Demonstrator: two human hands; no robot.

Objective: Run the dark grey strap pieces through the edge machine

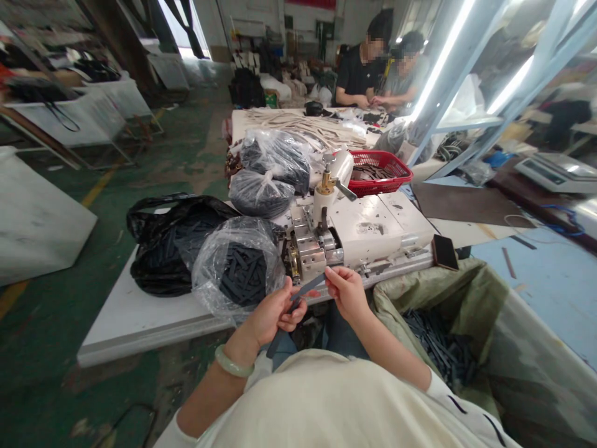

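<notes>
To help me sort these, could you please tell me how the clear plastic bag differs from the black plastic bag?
The clear plastic bag shows dark strips inside, while the black plastic bag largely hides its contents. The clear plastic bag is rounder; the black plastic bag sprawls wider. The clear plastic bag lies closer to the sewing machine than the black plastic bag. Both rest on the white table.

No legible text, label, brand or number can be read in this view. The red sign [310, 4] high on the far wall and the digital scale [555, 173] on the right carry markings, but both are too small or blurred to read.
</notes>
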